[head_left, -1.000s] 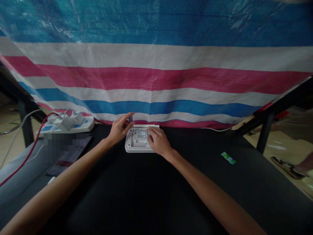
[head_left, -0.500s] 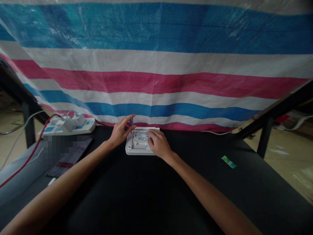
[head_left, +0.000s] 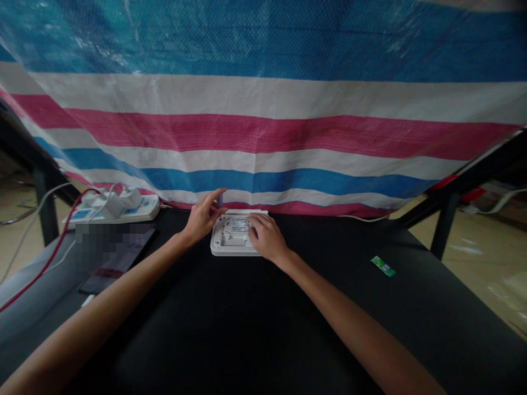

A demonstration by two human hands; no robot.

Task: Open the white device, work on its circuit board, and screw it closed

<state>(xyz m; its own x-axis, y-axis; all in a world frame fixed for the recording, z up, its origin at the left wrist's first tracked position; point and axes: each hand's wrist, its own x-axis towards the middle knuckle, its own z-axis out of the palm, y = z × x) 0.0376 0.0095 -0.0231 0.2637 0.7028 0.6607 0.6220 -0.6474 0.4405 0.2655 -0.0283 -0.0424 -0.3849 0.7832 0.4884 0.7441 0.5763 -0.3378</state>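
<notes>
A white plastic device (head_left: 230, 239), flat and rectangular with vent holes and a label on its upturned face, lies on the black table (head_left: 255, 329) near the far edge. My left hand (head_left: 201, 217) is at its left rear corner, fingers pinched on a small purple-tipped tool (head_left: 220, 197) held upright there. My right hand (head_left: 267, 237) rests palm down on the right half of the device, pressing it to the table and covering that side.
A white power strip (head_left: 115, 208) with plugs and a red cable (head_left: 45, 258) sits at the far left. A dark phone (head_left: 115, 263) lies near it. A small green packet (head_left: 383, 266) lies to the right. A striped tarp (head_left: 263, 120) hangs behind the table.
Both hands stay on the device in nearly the same pose. The view shifted slightly down and back up. A person's foot at the right edge has left the view.
</notes>
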